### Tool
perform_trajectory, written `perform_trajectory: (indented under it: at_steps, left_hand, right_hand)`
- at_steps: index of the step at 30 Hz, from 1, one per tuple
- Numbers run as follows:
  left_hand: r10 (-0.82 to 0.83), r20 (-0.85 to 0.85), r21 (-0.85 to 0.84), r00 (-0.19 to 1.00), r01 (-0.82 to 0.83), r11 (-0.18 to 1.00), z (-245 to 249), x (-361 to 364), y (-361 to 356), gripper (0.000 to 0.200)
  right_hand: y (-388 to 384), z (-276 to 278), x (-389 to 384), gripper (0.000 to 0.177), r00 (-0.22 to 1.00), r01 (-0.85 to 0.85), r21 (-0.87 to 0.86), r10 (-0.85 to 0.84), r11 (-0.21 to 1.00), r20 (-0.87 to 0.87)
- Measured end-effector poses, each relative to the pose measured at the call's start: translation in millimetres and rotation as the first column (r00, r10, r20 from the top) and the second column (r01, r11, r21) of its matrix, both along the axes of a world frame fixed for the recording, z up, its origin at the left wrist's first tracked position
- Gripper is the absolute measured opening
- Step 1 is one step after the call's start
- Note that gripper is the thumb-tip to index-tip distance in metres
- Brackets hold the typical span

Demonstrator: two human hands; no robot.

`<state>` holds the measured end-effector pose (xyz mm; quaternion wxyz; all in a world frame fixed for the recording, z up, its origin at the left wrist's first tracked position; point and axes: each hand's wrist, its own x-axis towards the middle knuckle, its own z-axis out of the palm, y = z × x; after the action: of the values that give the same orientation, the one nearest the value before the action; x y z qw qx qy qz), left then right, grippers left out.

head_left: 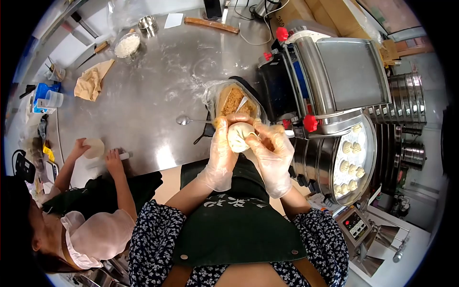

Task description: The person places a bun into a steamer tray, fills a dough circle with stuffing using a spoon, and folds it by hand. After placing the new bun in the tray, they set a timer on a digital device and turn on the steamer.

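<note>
A round, pleated dough bun (239, 137) is held between my gloved hands, just in front of the table edge. My left hand (221, 155) wraps its fingers round the bun's left side. My right hand (273, 154) pinches dough at the bun's right side with thumb and fingers. Both wear clear plastic gloves. Right behind the bun, a plastic-lined container of brown crumbly filling (232, 99) has a spoon handle (242, 103) standing in it. Left of the container lies a metal spoon (184, 120) on the steel table (143, 95).
A roller machine (330, 71) stands at the right, above a steamer tray (353, 165) of several small buns. At the left, a co-worker (95, 229) handles a flat dough round (94, 149). Farther back are a flour bowl (127, 45), a cloth (94, 80) and a wooden stick (212, 25).
</note>
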<state>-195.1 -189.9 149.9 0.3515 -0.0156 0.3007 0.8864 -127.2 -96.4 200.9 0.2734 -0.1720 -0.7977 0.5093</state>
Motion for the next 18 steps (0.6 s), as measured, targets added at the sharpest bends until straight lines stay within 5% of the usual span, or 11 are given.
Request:
perform_trajectory:
  at_steps: [3,6,9,14,18]
  left_hand:
    - [-0.016,-0.063,-0.032,0.998,0.014,0.999,5.9,-3.5,0.9,0.061]
    - [-0.128,0.062,0.046,0.990,0.126,0.991,10.1,-17.2,-0.1,0.057]
    - [-0.386,0.119,0.107,0.915,0.375,0.921,5.7,-36.6,-4.4,0.061]
    - [-0.734,0.195,0.006,0.651,0.748,0.664,10.4,-57.3,-0.7,0.064]
    - [-0.910,0.200,-0.157,0.364,0.928,0.337,36.4,-73.8,12.7,0.063]
  right_hand:
    - [2.4,11.4,-5.0,0.024,1.000,-0.019,0.055,0.018,0.998,0.014]
    - [10.0,13.7,-2.2,0.020,0.994,-0.103,0.142,0.095,0.984,0.062]
    - [25.7,18.4,4.2,0.035,0.949,-0.316,0.407,0.279,0.857,0.150]
    - [50.0,22.0,5.9,0.034,0.813,-0.562,0.615,0.508,0.553,0.286]
    - [55.3,54.9,-13.2,0.034,0.579,-0.785,0.554,0.645,0.276,0.499]
